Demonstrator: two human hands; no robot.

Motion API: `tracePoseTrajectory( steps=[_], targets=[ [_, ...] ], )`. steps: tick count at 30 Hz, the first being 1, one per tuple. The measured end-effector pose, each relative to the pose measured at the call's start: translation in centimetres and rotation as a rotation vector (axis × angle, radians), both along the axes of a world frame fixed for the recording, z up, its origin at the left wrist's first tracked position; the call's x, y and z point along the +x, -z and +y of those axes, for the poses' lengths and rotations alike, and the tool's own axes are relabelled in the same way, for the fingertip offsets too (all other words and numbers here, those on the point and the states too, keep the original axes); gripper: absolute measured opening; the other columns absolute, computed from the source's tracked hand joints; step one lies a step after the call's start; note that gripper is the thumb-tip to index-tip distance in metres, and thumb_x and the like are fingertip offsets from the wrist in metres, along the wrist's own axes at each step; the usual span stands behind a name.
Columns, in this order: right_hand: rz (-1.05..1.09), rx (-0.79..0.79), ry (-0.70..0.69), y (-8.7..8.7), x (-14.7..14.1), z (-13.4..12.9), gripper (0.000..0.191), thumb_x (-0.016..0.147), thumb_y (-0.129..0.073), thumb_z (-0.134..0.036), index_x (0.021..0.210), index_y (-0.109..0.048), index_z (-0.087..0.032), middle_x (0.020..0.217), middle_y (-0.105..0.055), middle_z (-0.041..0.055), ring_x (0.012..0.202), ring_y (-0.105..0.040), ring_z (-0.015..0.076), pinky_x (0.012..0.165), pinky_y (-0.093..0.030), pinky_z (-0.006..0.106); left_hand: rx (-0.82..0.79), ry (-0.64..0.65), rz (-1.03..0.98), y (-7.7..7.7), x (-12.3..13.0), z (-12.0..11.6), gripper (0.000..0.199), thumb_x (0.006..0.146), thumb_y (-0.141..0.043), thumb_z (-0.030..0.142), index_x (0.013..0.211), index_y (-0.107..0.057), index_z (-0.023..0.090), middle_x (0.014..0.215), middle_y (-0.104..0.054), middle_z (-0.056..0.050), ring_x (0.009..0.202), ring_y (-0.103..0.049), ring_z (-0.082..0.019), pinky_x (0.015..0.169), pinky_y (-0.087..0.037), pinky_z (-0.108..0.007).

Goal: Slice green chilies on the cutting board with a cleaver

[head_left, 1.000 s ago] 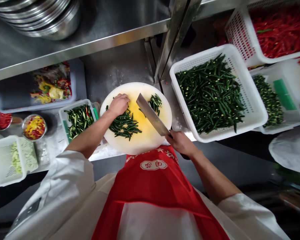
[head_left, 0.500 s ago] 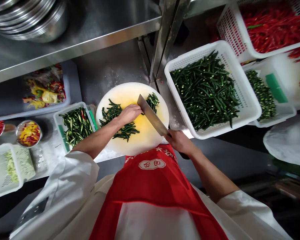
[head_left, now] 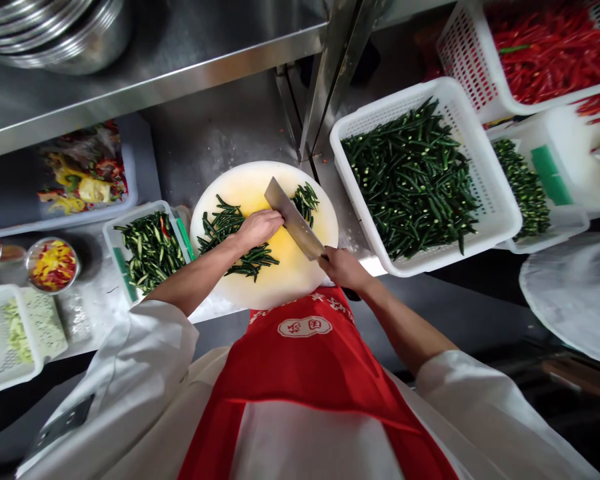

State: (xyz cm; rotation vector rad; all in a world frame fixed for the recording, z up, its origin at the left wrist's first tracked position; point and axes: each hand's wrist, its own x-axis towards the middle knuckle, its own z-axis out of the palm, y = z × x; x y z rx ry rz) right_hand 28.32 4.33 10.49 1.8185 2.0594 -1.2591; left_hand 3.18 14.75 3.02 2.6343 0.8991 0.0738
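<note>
My right hand (head_left: pixel 346 271) is wrapped round the handle of a cleaver (head_left: pixel 294 220), whose broad blade slants up and left over a round white cutting board (head_left: pixel 260 297). My left hand (head_left: pixel 260 228) is closed, fingers curled, its fingertips against the near side of the blade. What these fingers pinch is hidden. Dark green chilies (head_left: pixel 225 223) lie whole on the board to the left of and below my left hand. Beyond the blade, on the right, sits a small pile of green chilies (head_left: pixel 306 201).
Right of the board stands a large white basket (head_left: pixel 350 180) of green chilies, with a basket of red chilies (head_left: pixel 555 53) behind. A tub of cut green chilies (head_left: pixel 153 250) stands left, near a metal bowl of yellow and red strips (head_left: pixel 53 265). A steel shelf (head_left: pixel 205 70) overhangs the back.
The cleaver and my right hand have shifted slightly left and up, so the blade sits closer over my left fingertips. My left hand has barely moved.
</note>
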Motion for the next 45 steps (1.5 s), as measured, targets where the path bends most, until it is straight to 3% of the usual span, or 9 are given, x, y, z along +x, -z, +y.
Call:
tracePoseTrajectory(
  steps=[3,7,12,15,20,24,31,40,45],
  targets=[
    [0.035,-0.002,0.032,0.9,-0.5,0.4,0.024,0.096,-0.042,-0.030,0.083,-0.057,-0.017,0.069,-0.067,0.0067,0.066,-0.060,0.0156,0.059,-0.032,0.025,-0.029,-0.108,-0.085,-0.8,-1.0,0.4,0.028,0.097,-0.039,0.023,0.093,-0.066,0.019,0.096,-0.065,-0.007,0.093,-0.059,-0.019,0.085,-0.047,-0.031],
    [0.043,0.033,0.036,0.0,1.2,-0.8,0.027,0.096,-0.042,-0.032,0.077,-0.055,-0.018,0.066,-0.064,0.0056,0.062,-0.057,0.0150,0.057,-0.030,0.025,-0.061,-0.381,-0.063,-2.5,-3.1,1.1,0.022,0.092,-0.050,0.030,0.096,-0.067,0.017,0.098,-0.065,-0.008,0.094,-0.060,-0.020,0.087,-0.047,-0.032],
    [0.066,0.028,-0.024,-0.8,2.5,-2.8,0.025,0.094,-0.045,-0.031,0.071,-0.050,-0.020,0.064,-0.061,0.0042,0.059,-0.052,0.0147,0.056,-0.028,0.026,-0.133,-0.254,0.255,-3.2,-3.0,1.0,0.018,0.085,-0.060,0.033,0.087,-0.071,0.020,0.091,-0.068,-0.007,0.093,-0.061,-0.025,0.086,-0.045,-0.037],
    [0.059,0.012,-0.001,-0.4,2.2,-3.0,0.025,0.093,-0.046,-0.030,0.070,-0.050,-0.020,0.063,-0.060,0.0037,0.057,-0.050,0.0141,0.055,-0.027,0.027,-0.144,-0.282,0.341,-3.0,-1.4,0.8,0.013,0.082,-0.061,0.028,0.081,-0.071,0.020,0.088,-0.067,-0.006,0.089,-0.062,-0.026,0.083,-0.043,-0.038],
    [0.072,0.009,0.103,-0.3,2.2,-2.7,0.026,0.095,-0.042,-0.031,0.073,-0.051,-0.020,0.059,-0.059,0.0024,0.056,-0.052,0.0143,0.056,-0.028,0.027,-0.030,-0.155,0.178,-2.7,0.8,0.5,0.023,0.091,-0.046,0.023,0.091,-0.069,0.021,0.093,-0.063,-0.007,0.092,-0.058,-0.022,0.084,-0.043,-0.035],
    [0.041,0.078,0.065,-1.0,2.4,-2.7,0.025,0.094,-0.043,-0.030,0.074,-0.052,-0.019,0.067,-0.062,0.0057,0.061,-0.053,0.0153,0.057,-0.028,0.027,-0.018,-0.047,0.044,-1.7,0.7,0.2,0.029,0.095,-0.040,0.022,0.094,-0.068,0.021,0.099,-0.059,-0.007,0.096,-0.053,-0.021,0.083,-0.044,-0.032],
    [0.012,0.025,0.003,-1.9,1.9,-2.3,0.025,0.094,-0.046,-0.030,0.074,-0.054,-0.019,0.066,-0.061,0.0051,0.058,-0.049,0.0135,0.054,-0.026,0.026,-0.057,-0.069,-0.141,0.0,-0.7,0.2,0.029,0.098,-0.040,0.026,0.093,-0.066,0.018,0.098,-0.062,-0.009,0.095,-0.053,-0.021,0.088,-0.045,-0.035],
    [0.053,-0.119,0.034,-3.4,2.6,-1.6,0.024,0.095,-0.044,-0.028,0.076,-0.055,-0.019,0.059,-0.062,0.0025,0.056,-0.055,0.0132,0.055,-0.029,0.025,-0.032,-0.100,-0.176,0.2,-0.4,0.1,0.031,0.098,-0.039,0.023,0.079,-0.064,0.018,0.085,-0.062,-0.007,0.086,-0.053,-0.021,0.083,-0.046,-0.035],
    [-0.015,-0.080,0.001,-1.7,0.5,-1.0,0.022,0.095,-0.045,-0.026,0.082,-0.060,-0.016,0.075,-0.070,0.0090,0.068,-0.061,0.0162,0.058,-0.032,0.025,-0.034,-0.120,-0.176,0.4,-0.1,0.1,0.030,0.096,-0.041,0.021,0.075,-0.062,0.018,0.081,-0.060,-0.007,0.083,-0.053,-0.020,0.080,-0.046,-0.034]
  ],
)
